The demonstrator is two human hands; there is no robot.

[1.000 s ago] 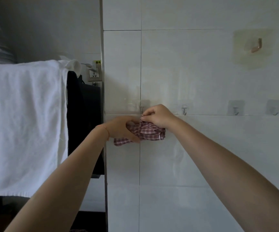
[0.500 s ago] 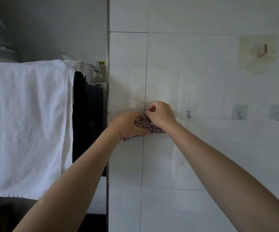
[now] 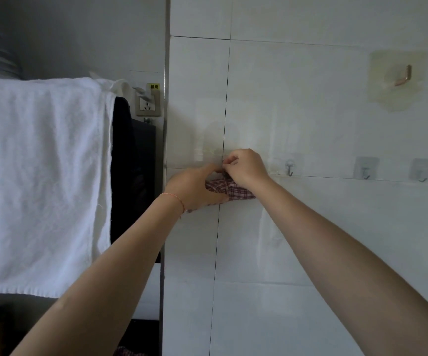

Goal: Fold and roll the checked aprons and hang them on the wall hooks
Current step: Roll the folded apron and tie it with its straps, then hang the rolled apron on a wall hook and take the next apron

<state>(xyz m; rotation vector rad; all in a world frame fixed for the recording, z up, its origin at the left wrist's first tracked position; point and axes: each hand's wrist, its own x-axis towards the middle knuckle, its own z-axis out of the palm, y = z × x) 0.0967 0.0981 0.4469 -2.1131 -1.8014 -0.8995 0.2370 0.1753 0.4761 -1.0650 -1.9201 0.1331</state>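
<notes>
We hold the rolled checked apron [image 3: 229, 190] up against the white tiled wall [image 3: 310, 227], just right of the wall's outer corner. Our left hand [image 3: 194, 187] cups the roll from the left and underneath, its fingers curled round the red and white cloth. Our right hand [image 3: 245, 167] sits above and to the right of the roll, thumb and forefinger pinching something small at the top of the bundle, close against the tile; we cannot tell whether it is a loop or a hook. A thin red bracelet [image 3: 175, 199] circles the left wrist.

To the right along the same tile joint, three small adhesive hooks [image 3: 289, 168] stand in a row, and a larger copper-coloured hook [image 3: 404, 76] sits higher up. On the left, a white towel [image 3: 40, 176] hangs over a dark object [image 3: 133, 176], with a wall socket [image 3: 148, 105] beyond it.
</notes>
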